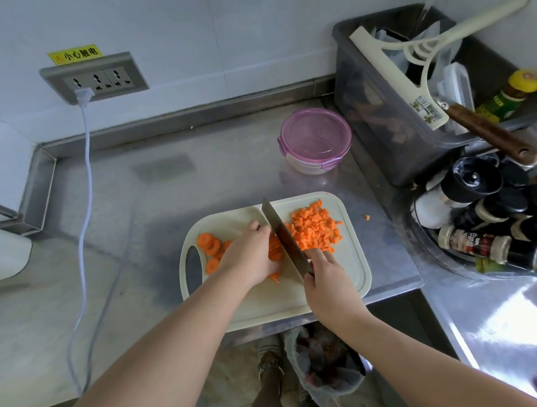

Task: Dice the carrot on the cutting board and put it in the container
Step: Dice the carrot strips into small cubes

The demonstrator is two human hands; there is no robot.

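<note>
Orange diced carrot (314, 229) and uncut carrot slices (275, 249) shared a pale plastic cutting board (334, 295) while two bare hands worked a knife (285, 238).
The left hand (252, 255) curled its fingers over the slices at the board's middle, knuckles against the flat of the broad blade, which stood edge-down across the board. The right hand (328, 281) was closed round the knife's handle, hiding it. The diced heap lay on the board's far right; loose rounds (210, 247) lay by the grip hole at the left. One stray cube (366, 217) sat on the steel counter (174, 198) just right of the board. The round container (315, 140), purple lid clipped on, stood on the counter beyond the board, apart from it.
</note>
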